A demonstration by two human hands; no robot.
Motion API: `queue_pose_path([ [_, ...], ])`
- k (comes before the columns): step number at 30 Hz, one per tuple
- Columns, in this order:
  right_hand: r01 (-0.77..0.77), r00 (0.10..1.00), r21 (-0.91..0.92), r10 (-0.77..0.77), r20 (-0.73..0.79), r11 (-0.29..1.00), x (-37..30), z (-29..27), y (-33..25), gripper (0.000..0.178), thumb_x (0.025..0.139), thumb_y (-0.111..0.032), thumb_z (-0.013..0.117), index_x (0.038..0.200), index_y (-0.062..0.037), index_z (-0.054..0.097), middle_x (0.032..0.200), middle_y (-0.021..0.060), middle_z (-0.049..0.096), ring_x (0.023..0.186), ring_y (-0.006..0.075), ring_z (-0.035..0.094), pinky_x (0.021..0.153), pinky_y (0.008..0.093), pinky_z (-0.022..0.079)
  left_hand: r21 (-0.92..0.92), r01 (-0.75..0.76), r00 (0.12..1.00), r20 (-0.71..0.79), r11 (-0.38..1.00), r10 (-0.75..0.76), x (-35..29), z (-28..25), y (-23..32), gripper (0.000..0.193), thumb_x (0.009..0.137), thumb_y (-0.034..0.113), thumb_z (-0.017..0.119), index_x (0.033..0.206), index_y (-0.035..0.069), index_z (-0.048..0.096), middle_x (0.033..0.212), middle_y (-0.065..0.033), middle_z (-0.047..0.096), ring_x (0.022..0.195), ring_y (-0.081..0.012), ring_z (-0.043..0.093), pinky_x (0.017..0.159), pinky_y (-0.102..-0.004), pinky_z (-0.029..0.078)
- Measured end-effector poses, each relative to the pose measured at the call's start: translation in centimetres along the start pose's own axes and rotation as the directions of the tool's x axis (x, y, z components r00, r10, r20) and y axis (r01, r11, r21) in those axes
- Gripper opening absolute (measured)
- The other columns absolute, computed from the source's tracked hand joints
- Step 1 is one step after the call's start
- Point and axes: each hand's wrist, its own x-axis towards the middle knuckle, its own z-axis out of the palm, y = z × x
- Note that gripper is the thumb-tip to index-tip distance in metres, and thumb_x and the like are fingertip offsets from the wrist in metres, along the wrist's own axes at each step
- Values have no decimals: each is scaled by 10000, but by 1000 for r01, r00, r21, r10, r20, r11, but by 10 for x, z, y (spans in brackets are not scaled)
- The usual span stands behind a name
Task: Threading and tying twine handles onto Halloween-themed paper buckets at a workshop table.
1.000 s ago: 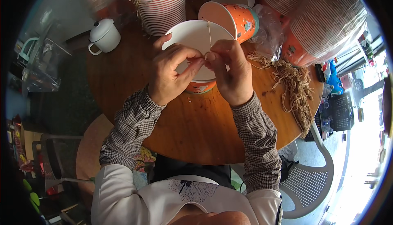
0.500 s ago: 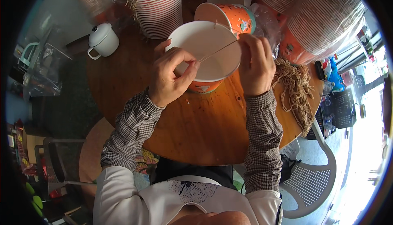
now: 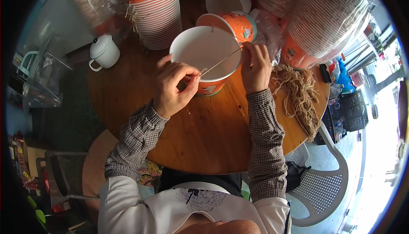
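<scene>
A paper bucket (image 3: 203,42), white inside and orange outside, stands with its mouth facing me on the wooden table. A thin tan string (image 3: 221,62) crosses over the mouth, and a short bit of it shows at the far inner wall. My left hand (image 3: 175,85) is at the near left rim, thumb and forefinger pinched on the string, its other fingers against the bucket's side. A small bend of string pokes out at that pinch. At the right rim, my right hand (image 3: 257,67) has its fingers closed on the string's other stretch.
Tan strings (image 3: 298,91) lie bunched at the table's right. Tall stacks of orange buckets (image 3: 157,18) and plastic-wrapped buckets (image 3: 326,21) stand behind. Two loose buckets (image 3: 228,0) lie at the back. A white lidded mug (image 3: 105,53) is at left, a grey chair (image 3: 324,191) at right.
The bucket and both hands have shifted slightly left in view, as has the background. My right hand has come a little nearer my left, and the string's bent end now shows at the left fingertips.
</scene>
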Motion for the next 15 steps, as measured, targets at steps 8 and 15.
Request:
queue_pose_path([
  [8,-125,992,94,124,22,988,-6,14,7,49,856,-4,604,903,0,592,807,126,587,696,250,609,613,332,486,22,-49,998,-40,999,50,-8,4,-1,111,788,49,668,844,110,593,787,20,637,730,-138,603,990,-366,309],
  [15,-367,930,306,355,96,878,-19,28,12,114,892,-10,553,1004,-9,575,904,153,636,816,288,649,691,346,505,58,-174,985,4,983,174,-11,5,-4,197,776,45,685,948,109,614,854,15,632,773,-147,606,1017,-374,296],
])
